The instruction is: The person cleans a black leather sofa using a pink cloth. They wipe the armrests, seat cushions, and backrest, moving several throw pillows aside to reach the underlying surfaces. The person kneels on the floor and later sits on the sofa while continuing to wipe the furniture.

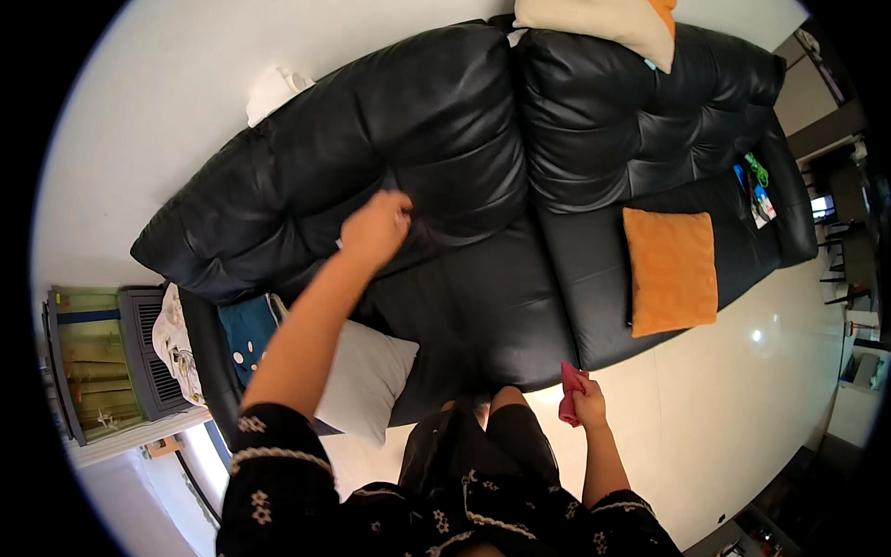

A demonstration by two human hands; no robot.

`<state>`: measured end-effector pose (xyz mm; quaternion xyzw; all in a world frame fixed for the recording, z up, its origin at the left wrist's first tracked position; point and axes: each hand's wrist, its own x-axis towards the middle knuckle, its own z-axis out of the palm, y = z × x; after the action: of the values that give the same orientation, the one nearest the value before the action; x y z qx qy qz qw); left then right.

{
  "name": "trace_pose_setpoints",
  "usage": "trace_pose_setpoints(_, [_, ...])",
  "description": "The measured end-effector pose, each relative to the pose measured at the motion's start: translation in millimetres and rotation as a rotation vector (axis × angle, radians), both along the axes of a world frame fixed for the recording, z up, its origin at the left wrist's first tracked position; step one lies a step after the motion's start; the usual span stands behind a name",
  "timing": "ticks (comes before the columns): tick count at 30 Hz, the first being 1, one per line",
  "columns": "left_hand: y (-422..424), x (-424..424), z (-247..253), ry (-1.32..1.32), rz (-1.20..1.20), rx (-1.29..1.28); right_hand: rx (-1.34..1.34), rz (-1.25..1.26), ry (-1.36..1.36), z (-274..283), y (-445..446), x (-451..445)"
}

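Note:
A black leather sofa (pixel 431 139) spreads out before me. My left hand (pixel 378 228) is over the left backrest cushion with its fingers curled; whether it touches the leather or holds anything is hidden. A small white bit shows beside its wrist. Low on the right, in front of the seat edge, my right hand (pixel 590 404) grips a folded dark pink cloth (pixel 573 394). Under my left forearm lies a light grey cushion (pixel 369 379), partly covered by the arm. An orange cushion (pixel 672 271) rests on the right seat.
A cream-and-orange cushion (pixel 598 24) sits atop the backrest. Beside the left armrest lie a blue cushion (pixel 243 334) and a white cloth (pixel 174 341), near a glass tank (pixel 94 369). Small items with a green cord (pixel 757 170) lie by the right armrest. White fabric (pixel 275 94) tops the backrest.

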<state>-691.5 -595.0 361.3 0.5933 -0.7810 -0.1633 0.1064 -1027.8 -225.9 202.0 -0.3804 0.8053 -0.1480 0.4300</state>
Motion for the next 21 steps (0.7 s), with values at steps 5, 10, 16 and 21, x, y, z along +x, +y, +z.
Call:
trace_pose_setpoints(5, [-131, -8, -13, -0.302, 0.144, -0.080, -0.222, -0.020, 0.080, -56, -50, 3])
trace_pose_setpoints(10, [-214, -18, -37, -0.617, 0.034, -0.247, -0.371, -0.009, 0.055, -73, -183, 33])
trace_pose_setpoints(16, [-291, -24, -73, -0.739, -0.096, -0.333, -0.761, 0.129, 0.126, -55, -405, 44])
trace_pose_setpoints(21, [-320, -41, -62, -0.939, -0.230, -0.184, -1.249, 0.180, 0.236, 7, -550, 79])
